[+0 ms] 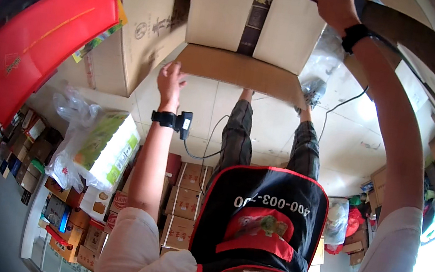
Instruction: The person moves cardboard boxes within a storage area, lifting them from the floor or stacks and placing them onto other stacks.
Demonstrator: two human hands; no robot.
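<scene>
In front of me is a cardboard box (pixel 219 12) with a dark printed strip down its middle. A brown flap (pixel 238 71) sticks out along its near edge. My left hand (pixel 170 84) is at the left end of this flap, fingers loosely bent and apart, the thumb side toward the flap. I cannot tell whether it presses on the cardboard. At the box's far right corner, my right hand (pixel 335 7) is closed over the upper edge; its fingertips are partly hidden. Each wrist wears a black band, and a small device with a cable sits on the left one.
Left of the box stands another carton (pixel 146 29), beside a red bag (pixel 45 48). A green-and-white pack (pixel 109 148) in clear plastic lies nearer. Stacked cartons (pixel 183 204) line the area behind my legs. Clear plastic (pixel 325 53) lies right of the box, and a black cable (pixel 339 109) crosses the tiled floor.
</scene>
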